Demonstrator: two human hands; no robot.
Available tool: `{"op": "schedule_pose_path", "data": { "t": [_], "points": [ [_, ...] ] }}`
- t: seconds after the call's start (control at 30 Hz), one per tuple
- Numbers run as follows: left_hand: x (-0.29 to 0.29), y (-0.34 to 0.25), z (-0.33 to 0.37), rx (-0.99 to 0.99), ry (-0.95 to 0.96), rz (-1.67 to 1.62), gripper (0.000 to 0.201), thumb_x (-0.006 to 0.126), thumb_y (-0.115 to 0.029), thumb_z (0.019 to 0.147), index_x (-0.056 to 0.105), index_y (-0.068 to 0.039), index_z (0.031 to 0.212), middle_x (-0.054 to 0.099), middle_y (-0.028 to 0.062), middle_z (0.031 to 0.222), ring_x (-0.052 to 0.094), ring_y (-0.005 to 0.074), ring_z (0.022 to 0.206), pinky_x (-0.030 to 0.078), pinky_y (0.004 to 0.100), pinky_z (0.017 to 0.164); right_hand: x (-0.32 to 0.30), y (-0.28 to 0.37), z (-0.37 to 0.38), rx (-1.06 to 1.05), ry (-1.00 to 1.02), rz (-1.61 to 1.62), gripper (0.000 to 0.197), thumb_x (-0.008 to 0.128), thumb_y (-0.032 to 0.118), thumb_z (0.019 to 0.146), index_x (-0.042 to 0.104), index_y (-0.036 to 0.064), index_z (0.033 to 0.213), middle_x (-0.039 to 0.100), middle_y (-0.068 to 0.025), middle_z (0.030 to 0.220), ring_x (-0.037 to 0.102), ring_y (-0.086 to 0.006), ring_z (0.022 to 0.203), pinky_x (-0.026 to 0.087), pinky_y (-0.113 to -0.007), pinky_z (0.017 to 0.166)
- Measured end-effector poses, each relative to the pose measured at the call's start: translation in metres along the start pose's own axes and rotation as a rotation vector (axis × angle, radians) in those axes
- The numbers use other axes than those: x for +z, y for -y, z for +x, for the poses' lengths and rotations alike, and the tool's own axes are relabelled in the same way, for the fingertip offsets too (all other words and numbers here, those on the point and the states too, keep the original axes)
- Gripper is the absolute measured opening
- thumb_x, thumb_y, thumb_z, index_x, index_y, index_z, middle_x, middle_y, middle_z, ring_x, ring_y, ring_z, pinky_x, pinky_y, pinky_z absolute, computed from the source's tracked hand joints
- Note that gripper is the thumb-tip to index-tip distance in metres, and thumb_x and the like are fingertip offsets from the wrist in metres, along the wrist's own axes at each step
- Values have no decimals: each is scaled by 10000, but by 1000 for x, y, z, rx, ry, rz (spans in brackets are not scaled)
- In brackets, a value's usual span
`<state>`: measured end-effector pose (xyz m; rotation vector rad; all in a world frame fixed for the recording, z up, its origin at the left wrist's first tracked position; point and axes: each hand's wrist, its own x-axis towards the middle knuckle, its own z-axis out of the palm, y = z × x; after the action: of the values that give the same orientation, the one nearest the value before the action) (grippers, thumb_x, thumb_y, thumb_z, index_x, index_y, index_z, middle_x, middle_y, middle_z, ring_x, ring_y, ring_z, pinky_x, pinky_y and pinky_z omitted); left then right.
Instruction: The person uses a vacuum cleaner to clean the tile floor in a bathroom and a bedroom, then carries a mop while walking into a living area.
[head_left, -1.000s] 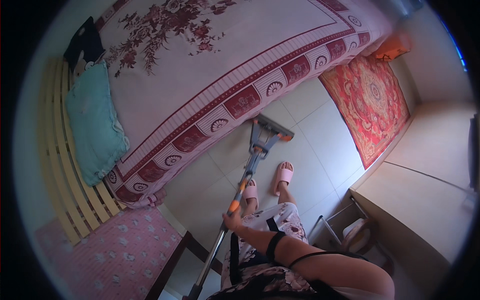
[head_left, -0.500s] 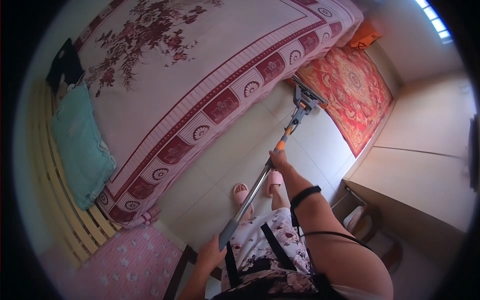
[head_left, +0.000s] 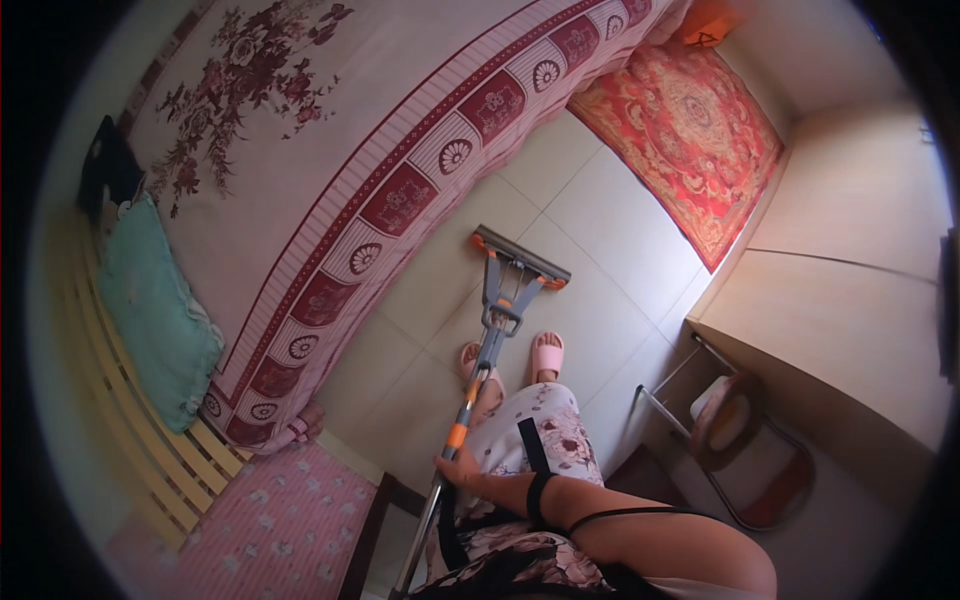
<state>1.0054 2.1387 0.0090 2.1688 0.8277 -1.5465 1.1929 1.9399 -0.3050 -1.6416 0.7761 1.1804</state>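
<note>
A long-handled sponge mop (head_left: 488, 352), grey with orange parts and a metal pole, slants from the lower edge up to the middle of the picture. Its wide mop head (head_left: 522, 258) rests on the pale tiles, just beyond my feet. My right hand (head_left: 460, 467) is closed around the pole below an orange collar. The pole's lower end runs out past the bottom edge, and my left hand does not show. I stand on the floor in pink slippers (head_left: 547, 355).
At the left is a bed with a flowered cover (head_left: 330, 215), its fringe hanging to the floor. A red patterned rug (head_left: 695, 125) lies at the far right, near an orange box (head_left: 708, 28). Wooden cabinets (head_left: 840, 280) and a metal-framed chair (head_left: 780, 490) stand on the right.
The mop head has come back from the rug's edge toward my feet. My right hand has drawn down and left with the pole. My left hand has left the picture.
</note>
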Motion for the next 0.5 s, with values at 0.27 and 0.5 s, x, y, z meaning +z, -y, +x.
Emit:
{"op": "schedule_pose_path", "data": {
  "t": [0.27,0.5],
  "points": [
    [-20,-127,72,43,-10,167,377,635,-191,647,487,-29,953,566,240,817,560,392,797,444,483,662,-125,42,84,-97,-239,89,344,610,297,644,524,25,836,576,-161,786,576,-292,741,453,-376,633],
    [-12,-321,148,497,-115,84,401,608,-228,683,459,-15,987,578,218,703,555,420,680,440,479,639,-340,94,191,65,-321,75,322,603,273,727,545,-44,746,594,-123,663,605,-237,508,508,-328,471]
  ]
}}
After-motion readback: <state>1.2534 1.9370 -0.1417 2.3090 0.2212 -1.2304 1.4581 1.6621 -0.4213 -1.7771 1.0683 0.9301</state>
